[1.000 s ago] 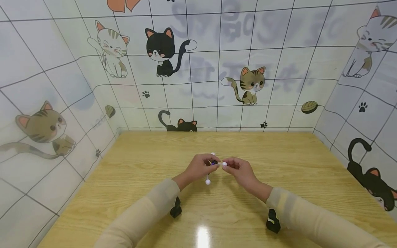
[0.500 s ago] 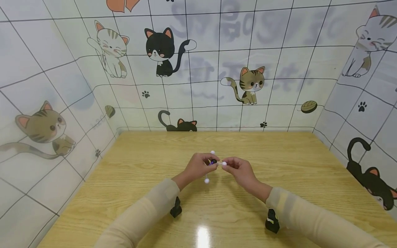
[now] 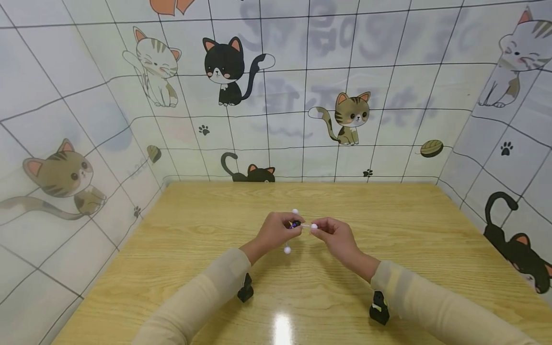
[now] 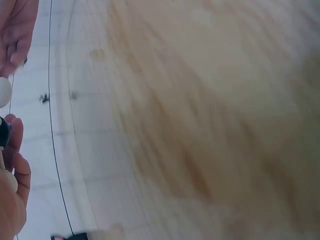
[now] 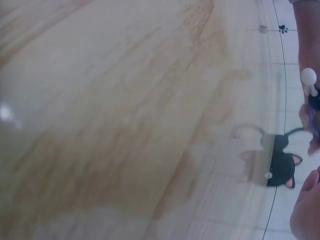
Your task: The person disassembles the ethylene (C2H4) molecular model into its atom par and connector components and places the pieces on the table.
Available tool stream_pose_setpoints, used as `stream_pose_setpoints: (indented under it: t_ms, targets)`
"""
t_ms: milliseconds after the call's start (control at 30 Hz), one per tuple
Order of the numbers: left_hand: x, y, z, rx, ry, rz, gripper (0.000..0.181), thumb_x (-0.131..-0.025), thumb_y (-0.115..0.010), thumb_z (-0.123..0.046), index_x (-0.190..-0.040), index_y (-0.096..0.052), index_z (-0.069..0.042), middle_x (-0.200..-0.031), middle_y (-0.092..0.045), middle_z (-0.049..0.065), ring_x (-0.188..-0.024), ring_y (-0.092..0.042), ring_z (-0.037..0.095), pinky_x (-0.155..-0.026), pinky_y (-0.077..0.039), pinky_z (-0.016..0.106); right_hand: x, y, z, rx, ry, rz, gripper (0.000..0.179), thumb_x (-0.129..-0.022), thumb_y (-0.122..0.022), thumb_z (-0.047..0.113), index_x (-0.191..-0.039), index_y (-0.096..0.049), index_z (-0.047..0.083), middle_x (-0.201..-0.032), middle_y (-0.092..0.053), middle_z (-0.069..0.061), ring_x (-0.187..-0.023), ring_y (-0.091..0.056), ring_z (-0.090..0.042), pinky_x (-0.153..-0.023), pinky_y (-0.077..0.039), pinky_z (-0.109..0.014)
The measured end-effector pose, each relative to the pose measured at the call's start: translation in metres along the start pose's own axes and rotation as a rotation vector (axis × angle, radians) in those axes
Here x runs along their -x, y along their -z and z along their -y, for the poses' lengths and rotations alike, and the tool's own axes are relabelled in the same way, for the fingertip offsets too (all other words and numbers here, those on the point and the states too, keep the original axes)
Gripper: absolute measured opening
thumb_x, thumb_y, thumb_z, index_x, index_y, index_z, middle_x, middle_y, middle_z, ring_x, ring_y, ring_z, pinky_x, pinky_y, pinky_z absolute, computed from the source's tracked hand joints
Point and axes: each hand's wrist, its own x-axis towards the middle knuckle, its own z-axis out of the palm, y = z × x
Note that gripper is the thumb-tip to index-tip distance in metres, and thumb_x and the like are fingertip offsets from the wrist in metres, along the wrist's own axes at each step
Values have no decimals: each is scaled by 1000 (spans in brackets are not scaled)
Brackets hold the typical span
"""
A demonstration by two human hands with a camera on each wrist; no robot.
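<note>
A ball-and-stick molecular model is held between my two hands above the table. My left hand (image 3: 276, 228) grips its black ball (image 3: 296, 224), which has purple beside it. White balls stick out past the fingers, an upper one (image 3: 295, 211) and a lower one (image 3: 287, 250). With thumb and fingertips, my right hand (image 3: 339, 239) pinches another white ball (image 3: 314, 226). A thin pale stick (image 3: 305, 225) spans the gap between the hands; whether both its ends are seated cannot be told. The right wrist view shows a white ball (image 5: 308, 76) on a short stick by the black ball (image 5: 315, 100).
The wooden table (image 3: 207, 206) lies under both hands, with a bright reflection near its front. Behind and at both sides stand sheets printed with cats (image 3: 224, 67) and grid lines. Black wrist devices (image 3: 245, 288) hang below the sleeves.
The gap between the hands has grown slightly, baring more of the pale stick. The upper white ball shows more clearly above my left hand. Both grips stay the same.
</note>
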Motion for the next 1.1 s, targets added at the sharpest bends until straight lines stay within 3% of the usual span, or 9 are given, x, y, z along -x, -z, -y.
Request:
stream_pose_setpoints:
  t_ms: [167,367,533,700,1000,1100]
  targets:
    - [5,11,8,12,53,-33,12,-91,-70,-13,-101,-76,-14,-88,-69,-7,-55,-51,9,-50,-46,23,-5,23,-4,46,-6,-35,30,-94,-68,17,-116,-66,-2,-104,-65,-13,-92,-61,-16,-87,-51,-44]
    - [8,17,7,112,90,6,15,-92,-69,-15,-106,-74,-13,-91,-68,-2,-58,-65,24,-54,-55,30,-15,40,-14,99,-21,-48,34,-94,-67,22,-119,-65,-1,-106,-64,-12,-92,-59,-14,-87,-50,-45]
    - [11,17,7,138,119,27,15,-92,-69,-14,-107,-73,-13,-92,-67,-1,-58,-65,22,-55,-55,30,-22,53,-17,116,-27,-52,35,-95,-66,20,-121,-63,-4,-107,-65,-13,-95,-62,-20,-87,-51,-45]
    - [13,17,9,128,125,18,14,-92,-69,-12,-105,-73,-14,-90,-67,-2,-56,-60,17,-54,-53,29,-31,69,-22,117,-36,-58,37,-96,-64,21,-123,-61,-4,-109,-64,-15,-103,-60,-35,-88,-51,-44]
    - [15,16,8,139,107,15,14,-92,-69,-11,-105,-73,-9,-90,-66,3,-57,-60,23,-53,-52,27,-46,96,-31,259,-50,-68,38,-99,-60,25,-127,-60,-1,-114,-61,-17,-103,-59,-27,-89,-49,-47]
    - [18,20,-4,143,104,23,16,-93,-67,-8,-107,-72,-4,-91,-67,7,-58,-60,30,-52,-50,26,-51,106,-35,304,-55,-78,39,-99,-60,25,-129,-60,-1,-118,-61,-19,-105,-59,-29,-89,-50,-47]
